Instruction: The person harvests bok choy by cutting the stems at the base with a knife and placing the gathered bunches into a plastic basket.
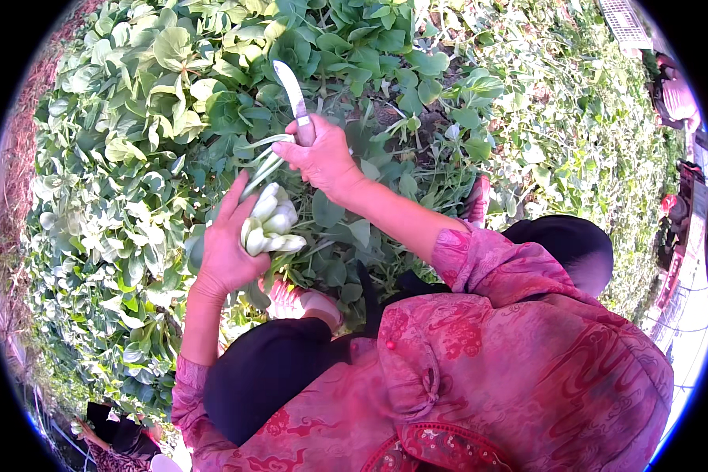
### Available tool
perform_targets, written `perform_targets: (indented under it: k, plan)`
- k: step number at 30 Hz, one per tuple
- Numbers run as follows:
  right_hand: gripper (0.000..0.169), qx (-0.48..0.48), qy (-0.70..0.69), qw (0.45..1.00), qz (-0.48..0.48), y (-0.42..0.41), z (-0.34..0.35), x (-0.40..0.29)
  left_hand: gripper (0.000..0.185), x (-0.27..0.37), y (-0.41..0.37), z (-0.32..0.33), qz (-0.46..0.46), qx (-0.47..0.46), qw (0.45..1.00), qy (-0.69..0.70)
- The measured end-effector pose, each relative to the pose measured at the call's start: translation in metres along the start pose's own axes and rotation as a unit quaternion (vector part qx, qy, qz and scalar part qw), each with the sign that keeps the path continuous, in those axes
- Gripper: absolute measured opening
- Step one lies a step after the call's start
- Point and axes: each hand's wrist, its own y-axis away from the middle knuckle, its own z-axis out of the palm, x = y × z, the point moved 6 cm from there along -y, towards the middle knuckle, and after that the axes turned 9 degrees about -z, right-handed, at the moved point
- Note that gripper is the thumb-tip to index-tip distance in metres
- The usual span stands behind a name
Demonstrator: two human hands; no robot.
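Note:
My left hand (230, 236) is closed around a bunch of leafy greens (272, 221), whose thick, pale green stalk bases face to the right. In my right hand (321, 153) is a knife with a curved blade (290, 88), its tip pointing up and away from me. The same hand pinches a few thin green stems (265, 168) between thumb and fingers, just above the bunch. Both hands are over the bed of leafy green plants, and part of the bunch is hidden by my left hand.
Dense leafy plants (118, 147) cover the left and far side. Cut or trampled greenery (554, 118) lies to the right. A white plastic crate (625, 23) stands at the far right. Other people (678, 97) are at the right rim, and another person (124, 439) is at lower left.

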Motion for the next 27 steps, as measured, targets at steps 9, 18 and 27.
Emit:
perform_targets:
  k: [9,18,27]
  plan:
    - [0.023,-0.158,0.256,0.939,-0.165,0.01,0.038,-0.094,0.022,-0.116,0.073,-0.067,-0.03,0.163,0.945,0.283]
    - [0.018,-0.156,0.032,0.987,0.025,0.031,0.097,-0.104,0.019,-0.064,0.061,-0.043,0.066,0.308,0.911,0.266]
    - [0.018,-0.15,0.08,0.984,0.054,0.043,0.136,-0.086,0.027,-0.06,0.075,-0.043,0.097,0.176,0.753,0.627]
